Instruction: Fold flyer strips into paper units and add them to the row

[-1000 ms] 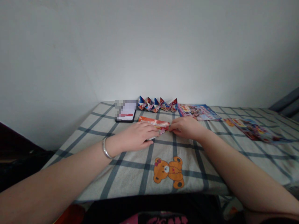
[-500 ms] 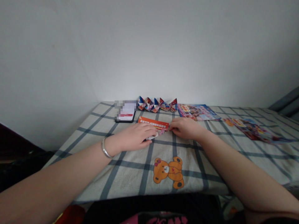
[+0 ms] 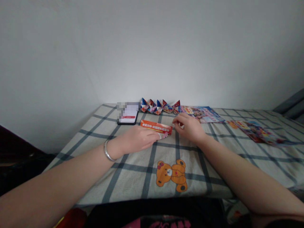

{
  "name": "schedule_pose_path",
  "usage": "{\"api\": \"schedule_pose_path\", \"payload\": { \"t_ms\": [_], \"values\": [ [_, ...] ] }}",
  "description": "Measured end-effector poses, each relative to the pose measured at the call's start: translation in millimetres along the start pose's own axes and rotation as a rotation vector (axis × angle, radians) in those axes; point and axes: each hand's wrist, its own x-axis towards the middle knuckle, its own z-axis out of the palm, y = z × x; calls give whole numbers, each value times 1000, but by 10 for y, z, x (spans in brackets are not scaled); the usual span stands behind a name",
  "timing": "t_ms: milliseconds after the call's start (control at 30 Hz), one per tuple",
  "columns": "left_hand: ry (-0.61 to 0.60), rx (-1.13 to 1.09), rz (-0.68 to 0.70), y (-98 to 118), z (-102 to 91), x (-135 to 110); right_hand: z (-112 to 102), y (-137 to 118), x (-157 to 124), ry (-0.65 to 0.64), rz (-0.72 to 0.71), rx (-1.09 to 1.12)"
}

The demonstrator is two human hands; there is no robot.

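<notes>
A folded orange paper leaflet point(image 3: 159, 126) with white printed characters lies on the checked cloth in front of me. My left hand point(image 3: 142, 138), a silver bangle at its wrist, grips the leaflet's left and near part, its fingers together and covering that corner. Just beyond the leaflet's right end is my right hand point(image 3: 186, 127), raised a little with bent fingers. A small gap shows between its thumb and forefinger, and nothing is visible in it.
Several folded paper shapes point(image 3: 160, 107) stand in a row by the wall. A phone point(image 3: 128, 115) lies left of them. Two printed leaflets lie to the right, one near the wall point(image 3: 204, 114) and another point(image 3: 258, 133) closer. A bear print point(image 3: 171, 175) decorates the cloth point(image 3: 128, 183).
My right hand has lifted off the leaflet's right end and its fingers have loosened. The left fingers have closed down over the near edge, where the leaflet now lies flatter.
</notes>
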Motion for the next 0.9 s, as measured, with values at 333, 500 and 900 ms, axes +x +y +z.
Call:
{"api": "schedule_pose_path", "payload": {
  "t_ms": [333,500,900],
  "values": [
    [62,69,-36,21,7,-3,59,-1,-3,-154,-348,87],
    [37,-19,-137,39,41,0,80,16,-2,-184,-381,71],
    [-33,-82,-308,36,76,26,84,-20,-2,-151,-439,-52]
  ]
}}
